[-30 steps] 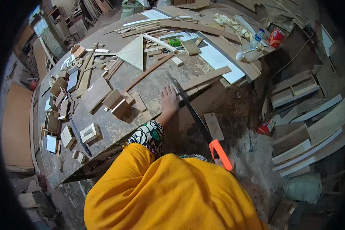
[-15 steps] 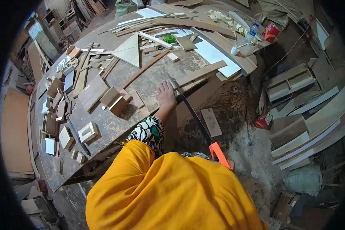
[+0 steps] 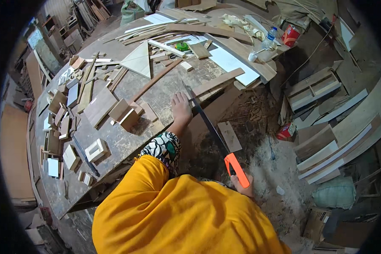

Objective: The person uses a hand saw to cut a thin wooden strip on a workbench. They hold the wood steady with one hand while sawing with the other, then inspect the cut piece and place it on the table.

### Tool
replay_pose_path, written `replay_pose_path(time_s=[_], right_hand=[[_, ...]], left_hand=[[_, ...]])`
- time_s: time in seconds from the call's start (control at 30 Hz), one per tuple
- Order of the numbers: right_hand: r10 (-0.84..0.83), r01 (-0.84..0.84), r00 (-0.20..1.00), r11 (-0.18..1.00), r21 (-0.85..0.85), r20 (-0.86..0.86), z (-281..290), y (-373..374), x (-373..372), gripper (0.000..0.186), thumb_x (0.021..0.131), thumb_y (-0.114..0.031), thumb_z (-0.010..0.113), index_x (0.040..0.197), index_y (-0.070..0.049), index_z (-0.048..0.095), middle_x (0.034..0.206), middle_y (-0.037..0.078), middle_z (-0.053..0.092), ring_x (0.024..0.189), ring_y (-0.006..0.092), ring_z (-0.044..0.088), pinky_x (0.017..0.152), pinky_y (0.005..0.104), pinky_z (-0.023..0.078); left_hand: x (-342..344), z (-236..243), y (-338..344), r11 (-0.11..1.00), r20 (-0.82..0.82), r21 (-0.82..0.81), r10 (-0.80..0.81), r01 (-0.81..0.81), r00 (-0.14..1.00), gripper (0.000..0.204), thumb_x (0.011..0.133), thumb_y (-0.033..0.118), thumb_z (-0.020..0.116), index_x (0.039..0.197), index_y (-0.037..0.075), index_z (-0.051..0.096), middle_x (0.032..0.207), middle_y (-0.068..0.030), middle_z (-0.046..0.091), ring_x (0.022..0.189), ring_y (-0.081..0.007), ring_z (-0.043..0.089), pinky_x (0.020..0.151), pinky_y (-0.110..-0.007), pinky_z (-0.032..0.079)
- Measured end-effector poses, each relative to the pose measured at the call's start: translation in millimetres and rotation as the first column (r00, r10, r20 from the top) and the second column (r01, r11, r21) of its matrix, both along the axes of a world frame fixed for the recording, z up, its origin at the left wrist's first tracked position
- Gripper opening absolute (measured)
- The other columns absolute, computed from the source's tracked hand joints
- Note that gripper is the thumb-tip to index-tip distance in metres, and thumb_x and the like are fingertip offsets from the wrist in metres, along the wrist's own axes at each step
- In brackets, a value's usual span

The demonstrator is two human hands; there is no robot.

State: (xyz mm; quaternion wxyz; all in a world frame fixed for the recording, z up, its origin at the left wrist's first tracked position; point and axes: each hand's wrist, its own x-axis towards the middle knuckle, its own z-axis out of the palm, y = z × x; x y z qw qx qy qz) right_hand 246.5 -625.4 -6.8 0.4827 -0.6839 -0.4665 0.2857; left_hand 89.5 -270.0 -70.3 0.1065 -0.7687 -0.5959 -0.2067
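Note:
My right hand (image 3: 244, 185) grips the orange handle of a hand saw (image 3: 209, 125), partly hidden behind that handle and my yellow garment. The dark blade slants forward and left across the table's near edge, its tip over the tabletop. It meets a narrow wooden board (image 3: 220, 81) lying along that edge, close to the board's left end. Just left of the blade, my left hand (image 3: 181, 108) lies flat with fingers stretched out at the table's edge. What lies under its palm is hidden.
Wooden offcuts, small boxes and strips cover the worktable (image 3: 165, 91). A green tape measure (image 3: 182, 46), a plastic bottle (image 3: 270, 37) and a red can (image 3: 290, 35) stand farther back. Curved boards (image 3: 347, 144) and a wooden frame (image 3: 314, 91) lie on the floor at right.
The saw has moved forward and slightly left along its slant. My right hand, mostly hidden before, now shows at the handle. My left hand stays in place beside the blade.

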Motion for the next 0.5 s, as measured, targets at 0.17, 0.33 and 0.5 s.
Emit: replay_pose_path(time_s=[0.17,0.33,0.5], right_hand=[[0.088,-0.091,0.995,0.992,-0.087,-0.038,10.7,0.6,2.4,0.029,0.080,-0.021,0.072,0.069,-0.001,0.054,0.058,0.002,0.049,0.053,0.0130,0.045,0.050,0.0322,0.040],[0.066,-0.080,0.992,0.989,-0.125,-0.111,-4.7,-6.7,27.4,0.027,0.081,-0.015,0.071,0.067,-0.003,0.051,0.055,-0.001,0.046,0.048,0.0090,0.043,0.043,0.0278,0.034],[0.231,-0.230,0.968,0.973,0.017,-0.097,-3.5,15.4,36.7,0.027,0.081,-0.018,0.071,0.070,0.000,0.055,0.057,0.000,0.047,0.051,0.0108,0.044,0.047,0.0294,0.036]], left_hand=[[-2.2,-6.1,-0.2,0.991,-0.002,-0.131,0.009,-0.009,1.000,0.059,0.079,0.013,0.053,0.131,-0.008,0.036,0.133,-0.0236,0.040,0.125,-0.0382,0.037,0.104,-0.044,0.029],[-1.3,-1.3,-4.8,0.994,-0.037,-0.103,0.023,-0.027,0.999,0.057,0.079,0.013,0.055,0.130,-0.008,0.038,0.136,-0.0232,0.039,0.126,-0.0367,0.036,0.105,-0.044,0.029],[-3.6,0.8,-5.5,0.987,-0.054,-0.152,0.039,-0.047,0.998,0.057,0.082,0.014,0.053,0.132,-0.006,0.037,0.137,-0.0223,0.038,0.129,-0.0360,0.034,0.106,-0.043,0.029]])
